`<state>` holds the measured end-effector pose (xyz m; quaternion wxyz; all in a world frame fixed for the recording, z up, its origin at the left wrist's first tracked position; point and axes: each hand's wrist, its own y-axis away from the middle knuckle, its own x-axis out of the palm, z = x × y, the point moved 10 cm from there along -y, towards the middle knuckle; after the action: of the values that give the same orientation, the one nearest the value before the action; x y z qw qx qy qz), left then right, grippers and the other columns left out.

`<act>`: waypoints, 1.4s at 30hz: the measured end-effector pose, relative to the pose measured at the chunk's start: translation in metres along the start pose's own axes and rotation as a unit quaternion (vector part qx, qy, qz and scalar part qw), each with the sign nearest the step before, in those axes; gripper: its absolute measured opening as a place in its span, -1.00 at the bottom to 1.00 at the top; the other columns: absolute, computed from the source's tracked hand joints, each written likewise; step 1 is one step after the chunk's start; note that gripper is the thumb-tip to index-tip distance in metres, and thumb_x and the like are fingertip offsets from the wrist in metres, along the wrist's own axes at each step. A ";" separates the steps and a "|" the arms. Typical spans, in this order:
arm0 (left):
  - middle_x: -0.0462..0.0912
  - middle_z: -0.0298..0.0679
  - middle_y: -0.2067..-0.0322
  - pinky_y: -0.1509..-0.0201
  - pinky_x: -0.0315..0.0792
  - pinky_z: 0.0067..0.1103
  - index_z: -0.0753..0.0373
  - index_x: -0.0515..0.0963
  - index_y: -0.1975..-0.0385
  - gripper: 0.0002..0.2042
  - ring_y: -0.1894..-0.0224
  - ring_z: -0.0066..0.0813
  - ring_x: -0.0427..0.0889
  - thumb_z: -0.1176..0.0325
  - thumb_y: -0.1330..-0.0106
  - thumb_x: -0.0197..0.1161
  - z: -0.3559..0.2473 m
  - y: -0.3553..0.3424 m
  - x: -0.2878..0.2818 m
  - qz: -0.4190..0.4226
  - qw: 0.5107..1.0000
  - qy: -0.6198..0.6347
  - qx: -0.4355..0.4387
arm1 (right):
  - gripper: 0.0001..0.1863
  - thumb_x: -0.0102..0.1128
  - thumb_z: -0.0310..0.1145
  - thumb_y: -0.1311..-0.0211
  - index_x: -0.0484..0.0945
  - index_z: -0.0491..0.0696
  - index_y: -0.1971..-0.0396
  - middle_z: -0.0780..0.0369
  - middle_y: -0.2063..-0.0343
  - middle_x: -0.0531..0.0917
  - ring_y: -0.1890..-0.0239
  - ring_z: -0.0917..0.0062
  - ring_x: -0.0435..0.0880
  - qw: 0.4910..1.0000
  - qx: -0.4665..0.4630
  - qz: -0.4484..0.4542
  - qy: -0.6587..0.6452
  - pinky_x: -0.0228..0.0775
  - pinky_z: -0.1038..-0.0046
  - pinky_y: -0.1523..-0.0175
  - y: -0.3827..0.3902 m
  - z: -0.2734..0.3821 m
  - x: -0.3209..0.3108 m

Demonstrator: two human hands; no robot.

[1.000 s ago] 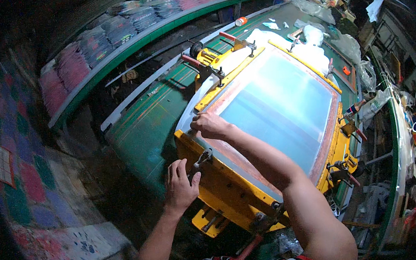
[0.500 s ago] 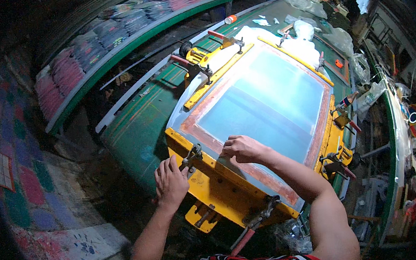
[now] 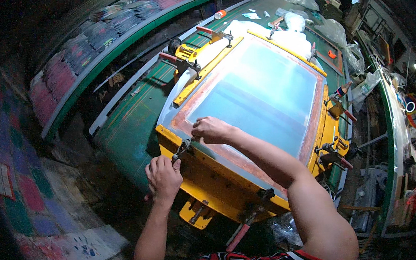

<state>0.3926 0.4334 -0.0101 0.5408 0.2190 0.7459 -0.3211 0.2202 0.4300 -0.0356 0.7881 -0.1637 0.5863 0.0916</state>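
The mesh screen point(image 3: 264, 94) lies over the green bench point(image 3: 127, 124), its bluish middle bordered in reddish brown, set into a yellow frame point(image 3: 211, 171) that seems to bear its near edge. At the near left corner, the left hand point(image 3: 164, 180) appears closed around the handle end of a toggle clamp point(image 3: 182, 147); most of that handle is hidden in the palm, and a hold out on the lever likely gives it leverage. The right hand point(image 3: 211, 129) reaches in from the right, fingers curled over the screen's near left corner, probably so that they sit just beside the clamp's tip; whether they pinch anything, I cannot tell. Farther right on the near edge, a second clamp point(image 3: 266, 194) has its red handle point(image 3: 238, 237) pointing toward the near side. Other clamps point(image 3: 191, 67) sit along the left bar point(image 3: 208, 71) and the right bar point(image 3: 321, 126), apparently spaced to share the pressure around the screen
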 end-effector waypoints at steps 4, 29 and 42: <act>0.57 -0.17 0.25 -0.23 0.30 -0.09 0.26 0.54 0.30 -0.66 -0.01 -0.13 0.53 0.06 -0.46 0.17 -0.001 0.002 -0.002 -0.021 0.999 -0.041 0.011 | -0.80 0.24 -0.50 0.01 0.64 -0.09 0.31 0.14 0.31 0.68 0.11 0.18 0.63 1.000 0.009 0.020 -0.009 0.59 0.20 -0.02 0.054 0.010 -0.004; 0.62 -0.14 0.24 -0.24 0.26 -0.12 0.26 0.54 0.30 -0.71 -0.03 -0.10 0.53 0.11 -0.45 0.20 0.004 -0.001 0.006 -0.011 1.000 -0.010 0.000 | -0.84 0.23 -0.29 -0.24 0.65 -0.07 0.35 0.16 0.31 0.70 0.11 0.25 0.68 0.999 0.035 0.012 0.031 0.49 0.20 -0.08 0.091 0.027 -0.014; 0.64 -0.17 0.23 -0.32 0.21 -0.05 0.25 0.56 0.31 -0.72 -0.05 -0.11 0.54 0.13 -0.47 0.19 0.007 0.003 0.007 -0.002 1.000 -0.026 -0.010 | -0.78 0.23 -0.21 -0.27 0.62 0.12 0.12 0.30 0.21 0.69 0.07 0.41 0.65 0.991 0.101 0.053 0.063 0.36 0.19 -0.21 0.285 0.071 -0.019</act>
<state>0.3970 0.4305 -0.0190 0.5618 0.2031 0.7351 -0.3206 0.1825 0.7218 -0.0415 0.7558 -0.0575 0.6492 0.0631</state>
